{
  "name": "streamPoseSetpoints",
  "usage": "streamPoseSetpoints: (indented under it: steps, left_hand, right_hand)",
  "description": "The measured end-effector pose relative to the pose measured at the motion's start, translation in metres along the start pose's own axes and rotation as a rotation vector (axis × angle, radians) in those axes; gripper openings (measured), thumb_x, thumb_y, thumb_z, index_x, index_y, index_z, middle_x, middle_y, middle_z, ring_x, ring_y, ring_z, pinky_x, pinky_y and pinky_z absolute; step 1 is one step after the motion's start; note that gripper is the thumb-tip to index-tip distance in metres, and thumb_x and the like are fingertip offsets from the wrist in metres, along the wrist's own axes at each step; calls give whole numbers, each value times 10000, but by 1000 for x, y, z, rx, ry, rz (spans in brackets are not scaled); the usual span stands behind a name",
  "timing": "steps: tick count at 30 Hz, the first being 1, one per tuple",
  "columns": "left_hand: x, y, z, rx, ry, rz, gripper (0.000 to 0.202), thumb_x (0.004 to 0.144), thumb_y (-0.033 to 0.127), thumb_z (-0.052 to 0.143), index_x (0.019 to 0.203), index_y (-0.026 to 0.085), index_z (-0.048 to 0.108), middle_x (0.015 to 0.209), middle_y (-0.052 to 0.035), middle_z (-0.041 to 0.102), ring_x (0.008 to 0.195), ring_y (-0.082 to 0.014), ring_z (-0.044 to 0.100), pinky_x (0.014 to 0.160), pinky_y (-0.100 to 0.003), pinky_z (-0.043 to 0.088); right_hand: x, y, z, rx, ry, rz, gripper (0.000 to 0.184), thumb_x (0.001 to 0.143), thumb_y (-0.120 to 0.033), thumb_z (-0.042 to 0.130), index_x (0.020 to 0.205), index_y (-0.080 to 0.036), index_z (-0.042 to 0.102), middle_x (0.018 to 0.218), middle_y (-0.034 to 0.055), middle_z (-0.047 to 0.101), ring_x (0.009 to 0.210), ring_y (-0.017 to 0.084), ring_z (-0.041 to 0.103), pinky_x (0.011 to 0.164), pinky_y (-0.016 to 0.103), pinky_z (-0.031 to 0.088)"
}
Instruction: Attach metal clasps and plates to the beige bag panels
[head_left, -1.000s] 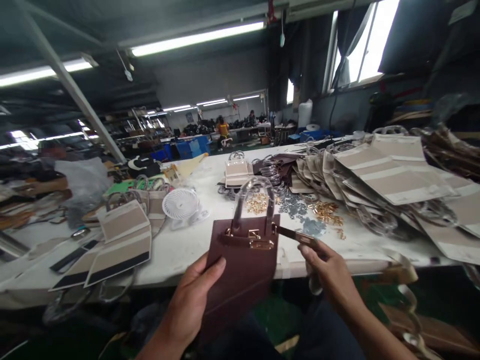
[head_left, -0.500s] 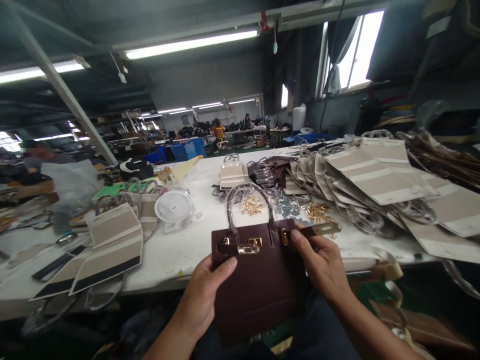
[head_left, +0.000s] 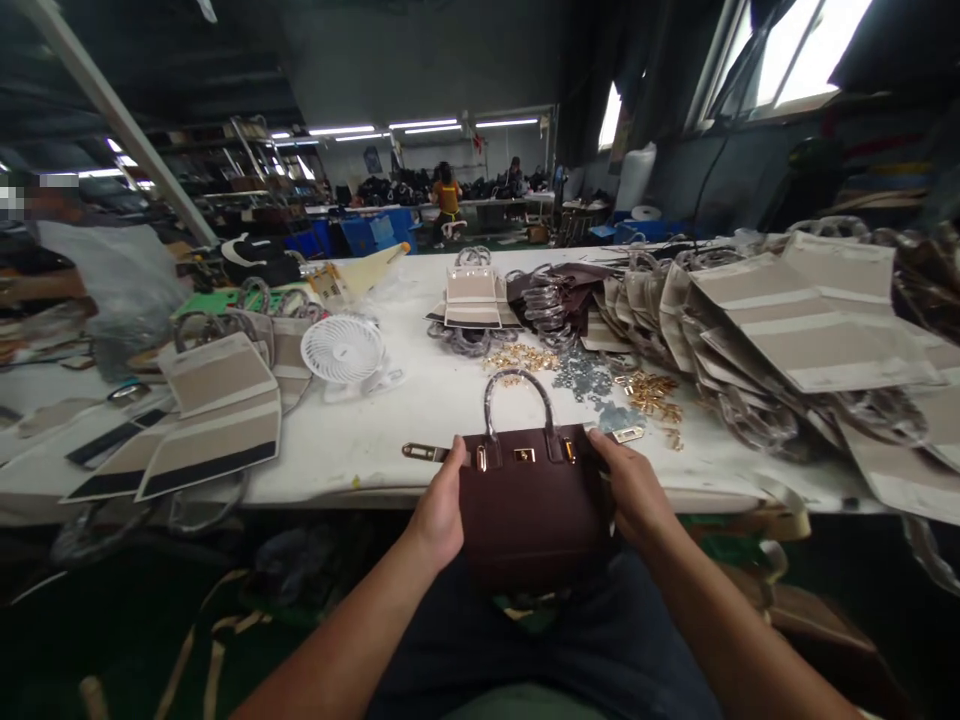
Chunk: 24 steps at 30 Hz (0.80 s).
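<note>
A dark brown handbag (head_left: 534, 510) is held upright between my hands at the table's front edge, above my lap. Its arched handle (head_left: 517, 378) is wrapped in clear plastic, and a gold turn-lock plate (head_left: 524, 455) sits at the top middle of the front. My left hand (head_left: 441, 505) grips the left side, thumb up near a strap with a gold end plate (head_left: 421, 452) that sticks out leftward. My right hand (head_left: 634, 490) grips the right upper corner, where another gold-tipped strap (head_left: 628, 434) points outward. The fingers behind the bag are hidden.
Gold hardware pieces (head_left: 651, 398) and grey metal plates (head_left: 583, 376) lie beyond the bag. A big stack of beige bag panels (head_left: 802, 310) fills the right side. To the left are a white fan (head_left: 343, 350) and more panels (head_left: 217, 420). People work at the back.
The left strap has swung from across the bag's front out to the left. The bag sits slightly farther right, tilted differently, and my view has tipped downward.
</note>
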<state>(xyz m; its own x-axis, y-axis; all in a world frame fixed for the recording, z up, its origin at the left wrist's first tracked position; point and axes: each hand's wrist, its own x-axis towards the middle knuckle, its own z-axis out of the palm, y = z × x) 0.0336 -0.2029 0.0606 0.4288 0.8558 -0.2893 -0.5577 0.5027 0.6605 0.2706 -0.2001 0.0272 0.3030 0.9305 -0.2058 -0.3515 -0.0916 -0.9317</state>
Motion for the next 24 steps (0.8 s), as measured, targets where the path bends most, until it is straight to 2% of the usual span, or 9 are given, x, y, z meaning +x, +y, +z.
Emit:
streamPoseSetpoints:
  steps: [5, 8, 15, 18, 24]
  left_hand:
    - [14, -8, -22, -70, -8, -53, 646, 1016, 635, 539, 1347, 98, 677, 1232, -200, 759, 1219, -370, 701, 1152, -544, 476]
    - [19, -13, -32, -101, -32, -74, 613, 1028, 603, 536, 1345, 97, 677, 1234, -196, 759, 1229, -364, 696, 1166, -538, 460]
    - [29, -15, -46, -134, 17, -135, 620, 1044, 579, 508, 1356, 66, 661, 1214, -216, 760, 1200, -374, 709, 1164, -554, 449]
    - [36, -17, -52, -162, 32, -188, 663, 1050, 610, 464, 1361, 57, 656, 1205, -228, 760, 1191, -382, 711, 1159, -564, 449]
    - [42, -20, -59, -203, 2, -195, 662, 1054, 608, 452, 1426, 84, 615, 1216, -215, 759, 1178, -378, 719, 1145, -567, 461]
  right_hand:
    - [13, 23, -10, -69, 7, 76, 438, 745, -615, 846, 787, -189, 755, 812, 50, 776, 856, 257, 698, 715, 311, 543]
    - [17, 32, -13, -79, -6, 90, 450, 747, -625, 846, 758, -191, 731, 747, 31, 743, 778, 234, 674, 707, 311, 540]
    - [23, 45, -18, -218, -30, 35, 541, 738, -725, 795, 692, -192, 711, 563, 16, 653, 617, 223, 634, 596, 316, 493]
    - [25, 48, -19, -244, -29, 48, 553, 723, -740, 793, 698, -191, 733, 567, 22, 674, 609, 225, 641, 599, 320, 487]
    - [28, 53, -22, -293, -8, 78, 525, 744, -719, 786, 723, -195, 754, 595, 30, 699, 650, 247, 665, 602, 328, 492]
